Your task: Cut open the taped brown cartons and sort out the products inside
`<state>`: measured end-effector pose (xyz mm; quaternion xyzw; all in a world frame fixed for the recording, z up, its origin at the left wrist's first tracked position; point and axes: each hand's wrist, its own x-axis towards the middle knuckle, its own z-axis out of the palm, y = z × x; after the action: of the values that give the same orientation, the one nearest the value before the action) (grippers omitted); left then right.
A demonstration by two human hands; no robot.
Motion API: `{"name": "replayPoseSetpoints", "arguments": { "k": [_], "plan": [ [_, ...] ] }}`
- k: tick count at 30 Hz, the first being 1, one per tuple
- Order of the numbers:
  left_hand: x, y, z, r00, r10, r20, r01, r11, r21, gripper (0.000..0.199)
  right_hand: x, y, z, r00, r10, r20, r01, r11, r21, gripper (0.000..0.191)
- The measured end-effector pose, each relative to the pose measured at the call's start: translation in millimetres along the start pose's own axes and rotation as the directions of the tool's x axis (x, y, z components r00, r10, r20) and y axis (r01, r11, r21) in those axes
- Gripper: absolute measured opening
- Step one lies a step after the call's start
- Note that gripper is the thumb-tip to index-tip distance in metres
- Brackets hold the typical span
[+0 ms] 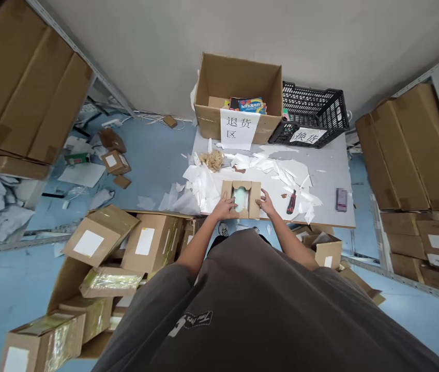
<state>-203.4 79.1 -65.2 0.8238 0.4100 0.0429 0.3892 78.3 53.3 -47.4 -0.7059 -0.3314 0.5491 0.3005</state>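
Observation:
A small open cardboard box (255, 192) sits at the front edge of the table, its flaps spread to the left and right. Inside it shows a pale green item (239, 196), whose kind I cannot make out. My left hand (225, 207) holds the box's left side, fingertips reaching toward the opening. On the opposite side, my right hand (266, 203) grips the right flap between thumb and fingers. A red and black box cutter (291, 202) lies to the right of my right hand. Torn white paper (203, 187) is scattered around the box.
Behind stand a large carton (206, 121) with colourful boxes inside and a black plastic crate (314, 103), both with paper signs. A phone (341, 200) lies at the table's right. Taped parcels (101, 237) fill a big carton at left. Shelves with cartons (417, 150) flank both sides.

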Motion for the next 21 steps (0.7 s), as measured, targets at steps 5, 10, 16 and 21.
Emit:
{"name": "replayPoseSetpoints", "arguments": {
  "k": [5,10,16,21],
  "plan": [
    [-2,9,-3.0,0.999,0.026,0.038,-0.025,0.998,-0.052,0.037,-6,28,2,0.98,0.187,-0.069,-0.186,0.982,0.012,0.069],
    [-9,25,8.1,0.993,0.086,0.087,-0.089,0.995,0.04,0.026,-1,42,14,0.958,0.254,-0.133,-0.237,0.963,0.13,0.061],
    [-19,43,28.6,1.0,0.012,-0.009,-0.012,1.0,-0.022,0.06,9,48,11,0.965,0.179,-0.193,-0.14,0.969,0.202,0.067],
    [-15,54,40.0,0.998,0.065,0.0,-0.063,0.98,-0.188,0.05,10,50,13,0.95,0.173,-0.261,-0.106,0.962,0.251,0.064]
  ]
}}
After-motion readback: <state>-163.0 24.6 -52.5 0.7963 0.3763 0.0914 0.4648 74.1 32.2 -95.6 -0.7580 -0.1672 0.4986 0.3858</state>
